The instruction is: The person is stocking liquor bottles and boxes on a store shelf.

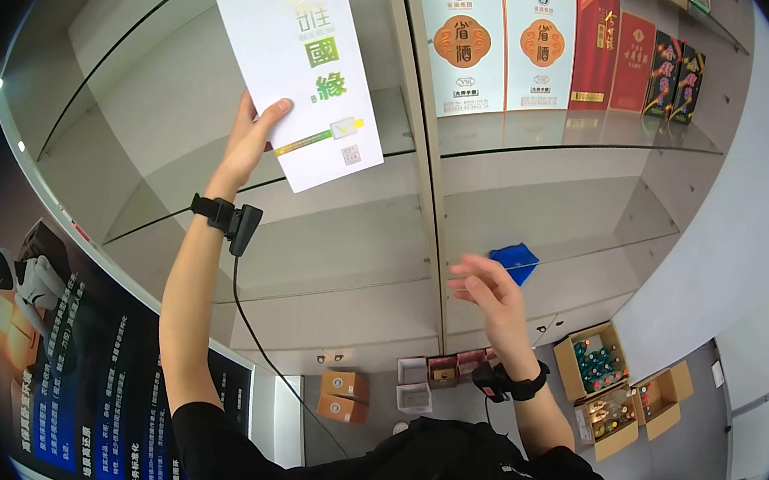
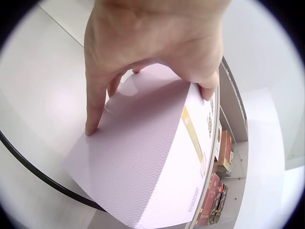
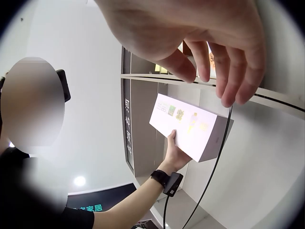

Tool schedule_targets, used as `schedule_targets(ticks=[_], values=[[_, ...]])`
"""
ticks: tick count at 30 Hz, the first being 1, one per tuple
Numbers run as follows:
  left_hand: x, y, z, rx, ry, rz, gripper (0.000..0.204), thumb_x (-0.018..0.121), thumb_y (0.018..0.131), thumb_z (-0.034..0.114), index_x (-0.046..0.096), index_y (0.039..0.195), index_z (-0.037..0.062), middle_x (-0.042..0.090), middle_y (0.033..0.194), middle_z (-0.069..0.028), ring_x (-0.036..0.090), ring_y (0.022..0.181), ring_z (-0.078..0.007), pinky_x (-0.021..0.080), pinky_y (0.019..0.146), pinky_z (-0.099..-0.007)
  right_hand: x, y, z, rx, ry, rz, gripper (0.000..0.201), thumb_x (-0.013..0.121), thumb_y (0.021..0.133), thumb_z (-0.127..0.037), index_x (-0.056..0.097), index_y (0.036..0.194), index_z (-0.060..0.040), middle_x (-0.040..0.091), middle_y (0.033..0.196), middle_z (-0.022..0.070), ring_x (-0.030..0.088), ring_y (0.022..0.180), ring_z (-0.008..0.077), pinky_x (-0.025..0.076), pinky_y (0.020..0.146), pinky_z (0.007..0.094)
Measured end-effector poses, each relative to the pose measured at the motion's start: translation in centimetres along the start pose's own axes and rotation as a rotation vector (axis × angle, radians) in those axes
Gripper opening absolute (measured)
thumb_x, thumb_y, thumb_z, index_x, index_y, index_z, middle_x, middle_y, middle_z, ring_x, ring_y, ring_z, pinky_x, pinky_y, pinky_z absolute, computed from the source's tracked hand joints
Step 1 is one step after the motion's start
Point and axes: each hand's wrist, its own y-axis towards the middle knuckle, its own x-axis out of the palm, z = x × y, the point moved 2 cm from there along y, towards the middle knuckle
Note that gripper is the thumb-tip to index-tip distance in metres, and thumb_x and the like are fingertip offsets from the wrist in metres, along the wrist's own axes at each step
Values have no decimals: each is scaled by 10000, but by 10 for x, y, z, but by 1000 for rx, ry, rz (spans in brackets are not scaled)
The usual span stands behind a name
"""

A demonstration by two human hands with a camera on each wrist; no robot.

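Note:
A tall white gift box (image 1: 313, 73) with gold and green lettering is tilted in front of the left-hand shelves in the head view. My left hand (image 1: 253, 137) grips it near one end, thumb on the printed face. In the left wrist view, the fingers spread over the box's textured side (image 2: 138, 129) while the thumb bends over the printed edge. My right hand (image 1: 494, 298) hangs in the air with loosely bent fingers and holds nothing. A blue item (image 1: 514, 261) lies on the shelf behind it.
Several boxed bottles (image 1: 498, 50) line the upper right glass shelf (image 1: 592, 138). An upright divider (image 1: 424, 132) parts the two shelf bays. On the floor stand open cartons with bottles (image 1: 599, 361) and two brown boxes (image 1: 344, 395). A cable (image 1: 253, 329) hangs from the left wrist camera.

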Motion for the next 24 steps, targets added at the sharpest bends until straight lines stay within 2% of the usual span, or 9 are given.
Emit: schedule_targets(ticks=[5,11,20,24], values=[[11,16,-11,-13,-52,-63,883,650,823,522,240,1456,64,476,1335,-186,579,1123,-283,550,812,-412,0,2,12,19,7,50,299,561,950,-111,556,1233,-13,645,1123,95,625,961,168,494,842,299],[23,34,-23,3,-137,-121,916,644,812,544,219,1461,56,442,1364,-211,543,1182,-320,528,871,-460,5,1,31,57,10,41,297,561,950,-110,558,1229,-10,636,1137,98,619,972,169,490,845,296],[41,45,-23,19,-95,-189,901,636,818,572,232,1469,99,408,1404,-186,468,1258,-335,471,927,-547,9,3,45,106,8,53,282,554,956,-122,570,1213,-7,635,1133,93,616,969,166,477,854,290],[41,52,-22,22,-40,-185,899,683,792,554,312,1418,25,464,1354,-189,545,1164,-312,497,902,-497,8,5,56,138,20,57,270,557,956,-125,579,1198,-8,636,1125,89,616,966,162,476,850,284]])
